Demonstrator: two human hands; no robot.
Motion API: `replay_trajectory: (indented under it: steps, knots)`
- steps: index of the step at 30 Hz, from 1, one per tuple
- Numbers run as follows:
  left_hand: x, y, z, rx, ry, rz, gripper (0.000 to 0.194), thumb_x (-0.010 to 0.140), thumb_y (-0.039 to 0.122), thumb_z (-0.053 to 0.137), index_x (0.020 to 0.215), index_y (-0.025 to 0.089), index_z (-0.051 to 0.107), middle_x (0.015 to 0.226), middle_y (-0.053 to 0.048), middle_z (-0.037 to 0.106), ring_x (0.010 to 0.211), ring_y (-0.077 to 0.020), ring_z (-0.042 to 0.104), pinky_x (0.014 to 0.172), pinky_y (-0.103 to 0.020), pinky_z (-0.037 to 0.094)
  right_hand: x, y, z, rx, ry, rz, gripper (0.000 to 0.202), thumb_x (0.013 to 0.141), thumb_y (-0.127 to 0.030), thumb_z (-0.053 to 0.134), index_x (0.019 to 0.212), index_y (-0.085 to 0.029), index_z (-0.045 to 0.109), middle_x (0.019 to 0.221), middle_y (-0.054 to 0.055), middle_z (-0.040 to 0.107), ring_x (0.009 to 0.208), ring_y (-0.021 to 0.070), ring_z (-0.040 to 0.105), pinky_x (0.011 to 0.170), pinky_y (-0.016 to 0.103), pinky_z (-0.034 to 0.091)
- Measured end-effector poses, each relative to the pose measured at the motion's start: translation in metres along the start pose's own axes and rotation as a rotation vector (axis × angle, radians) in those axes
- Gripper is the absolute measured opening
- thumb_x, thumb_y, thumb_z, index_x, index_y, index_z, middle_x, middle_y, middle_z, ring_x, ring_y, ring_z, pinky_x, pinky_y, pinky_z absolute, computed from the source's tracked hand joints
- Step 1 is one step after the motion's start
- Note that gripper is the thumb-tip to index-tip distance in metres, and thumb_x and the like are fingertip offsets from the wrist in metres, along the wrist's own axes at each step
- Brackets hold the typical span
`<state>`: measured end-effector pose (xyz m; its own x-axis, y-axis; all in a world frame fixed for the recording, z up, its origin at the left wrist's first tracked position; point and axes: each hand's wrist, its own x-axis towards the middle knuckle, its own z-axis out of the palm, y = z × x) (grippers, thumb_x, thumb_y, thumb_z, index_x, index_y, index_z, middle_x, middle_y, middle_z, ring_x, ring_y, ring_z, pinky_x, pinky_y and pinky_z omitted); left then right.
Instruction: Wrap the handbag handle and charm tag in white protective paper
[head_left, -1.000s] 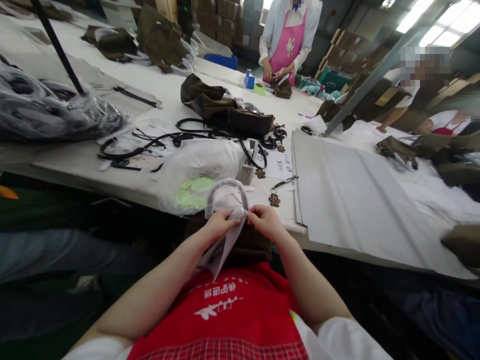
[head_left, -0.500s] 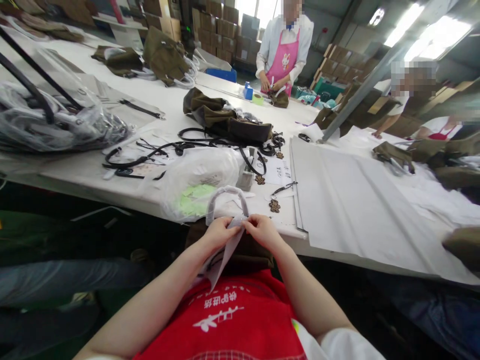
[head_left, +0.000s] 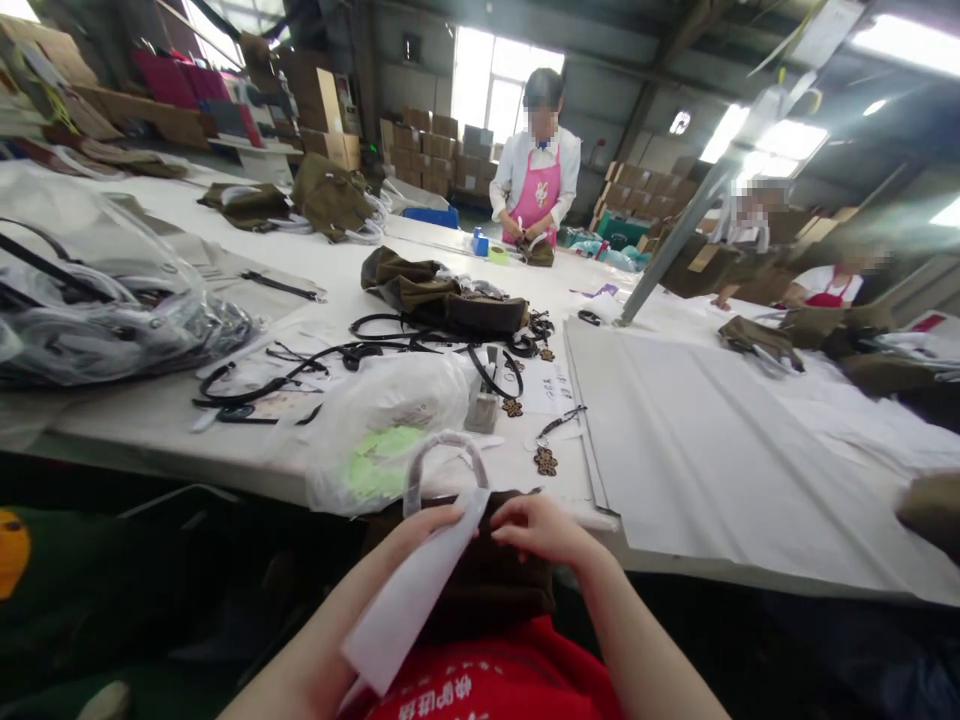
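Observation:
A dark olive-brown bag (head_left: pixel 502 575) is against my body at the table edge, its upright handle (head_left: pixel 448 445) covered in clear and whitish wrap. From the handle's right base a long white strip (head_left: pixel 420 600) hangs down and to the left across my left hand. My left hand (head_left: pixel 439 522) is closed at the handle's base, pinching the strip there; its fingertips are partly hidden behind it. Just right of the strip, my right hand (head_left: pixel 536 530) is held over the bag with bent fingers apart and nothing visible in them.
Beyond the bag lie a plastic bag with green slips (head_left: pixel 390 455), black straps (head_left: pixel 285 385), a flower-shaped charm (head_left: pixel 546 460) and another olive bag (head_left: pixel 442 295). Plastic-wrapped straps (head_left: pixel 112 310) are at left, white sheeting (head_left: pixel 690 440) at right. A co-worker (head_left: pixel 536 180) stands opposite.
My right hand has come away from the handle's base and moved slightly right. The strip now lies unfolded over my left hand. The view has tilted up.

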<state>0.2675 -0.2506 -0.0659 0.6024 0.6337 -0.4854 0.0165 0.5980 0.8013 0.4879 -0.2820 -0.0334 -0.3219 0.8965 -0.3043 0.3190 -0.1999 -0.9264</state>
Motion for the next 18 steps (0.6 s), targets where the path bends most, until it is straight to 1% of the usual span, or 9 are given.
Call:
replay_trajectory:
  steps: [1,3,5,7,9,10,12,15,18]
  knots:
    - [-0.005,-0.001,-0.003,-0.003,-0.034,-0.020,0.052,0.061,0.057,0.073,0.086,0.010,0.070,0.076,-0.008,0.068,0.062,-0.0149,0.056,0.059,-0.026,0.041,0.000,-0.005,-0.011,-0.036,0.038,-0.018,0.026,0.078,-0.043,0.065,0.081,-0.017,0.067,0.064,0.001,0.066,0.042,0.0094,0.052,0.039,0.019,0.036]
    - [-0.018,-0.003,-0.007,0.068,-0.099,-0.017,0.053,0.061,0.055,0.075,0.093,0.013,0.068,0.081,-0.005,0.068,0.067,-0.0149,0.057,0.061,-0.024,0.041,0.011,-0.021,-0.036,-0.116,0.248,-0.089,0.029,0.084,-0.044,0.058,0.077,-0.017,0.066,0.064,0.001,0.066,0.041,0.0095,0.052,0.041,0.021,0.038]
    - [-0.033,-0.004,-0.011,0.228,-0.119,0.025,0.053,0.062,0.053,0.075,0.099,0.016,0.066,0.087,-0.002,0.067,0.076,-0.0167,0.058,0.067,-0.024,0.043,0.037,-0.037,-0.059,-0.268,0.483,-0.170,0.027,0.088,-0.040,0.052,0.086,-0.018,0.066,0.072,0.002,0.069,0.046,0.0107,0.056,0.048,0.023,0.044]
    - [-0.046,-0.002,-0.013,0.420,-0.081,0.063,0.053,0.063,0.050,0.074,0.103,0.017,0.065,0.095,-0.001,0.068,0.088,-0.0207,0.059,0.075,-0.026,0.044,0.072,-0.051,-0.076,-0.499,0.626,-0.202,0.023,0.090,-0.029,0.049,0.102,-0.019,0.066,0.090,0.005,0.071,0.059,0.0123,0.062,0.062,0.026,0.049]
    - [-0.055,0.000,-0.014,0.588,-0.004,0.092,0.049,0.065,0.041,0.071,0.107,0.017,0.064,0.101,-0.002,0.069,0.096,-0.0244,0.059,0.082,-0.029,0.045,0.109,-0.059,-0.085,-0.677,0.662,-0.191,0.027,0.087,-0.019,0.052,0.111,-0.018,0.064,0.108,0.007,0.069,0.076,0.0142,0.065,0.078,0.027,0.049]
    - [-0.058,0.002,-0.014,0.657,0.048,0.100,0.046,0.066,0.035,0.069,0.108,0.017,0.064,0.103,-0.002,0.069,0.098,-0.0254,0.060,0.084,-0.029,0.044,0.125,-0.062,-0.086,-0.723,0.657,-0.183,0.029,0.084,-0.016,0.055,0.112,-0.018,0.064,0.113,0.008,0.067,0.084,0.0153,0.065,0.082,0.027,0.047]
    - [-0.062,0.005,-0.011,0.765,0.161,0.121,0.042,0.066,0.023,0.062,0.108,0.018,0.064,0.105,-0.003,0.070,0.101,-0.0255,0.061,0.088,-0.030,0.044,0.152,-0.064,-0.085,-0.761,0.617,-0.166,0.027,0.080,-0.014,0.061,0.105,-0.018,0.067,0.111,0.007,0.068,0.091,0.0174,0.064,0.084,0.027,0.046]
    - [-0.066,0.008,-0.008,0.865,0.273,0.155,0.041,0.067,0.015,0.054,0.107,0.018,0.064,0.108,-0.003,0.070,0.104,-0.0229,0.062,0.092,-0.027,0.042,0.175,-0.068,-0.087,-0.824,0.583,-0.120,0.011,0.081,-0.020,0.063,0.090,-0.020,0.070,0.094,0.005,0.072,0.089,0.0193,0.065,0.079,0.026,0.046]
    - [-0.065,0.007,-0.008,0.904,0.291,0.187,0.041,0.068,0.012,0.053,0.107,0.018,0.064,0.109,-0.003,0.070,0.105,-0.0202,0.062,0.092,-0.024,0.043,0.182,-0.075,-0.107,-0.889,0.641,-0.057,0.016,0.089,-0.024,0.054,0.092,-0.018,0.069,0.097,0.009,0.071,0.092,0.0218,0.065,0.080,0.028,0.045]
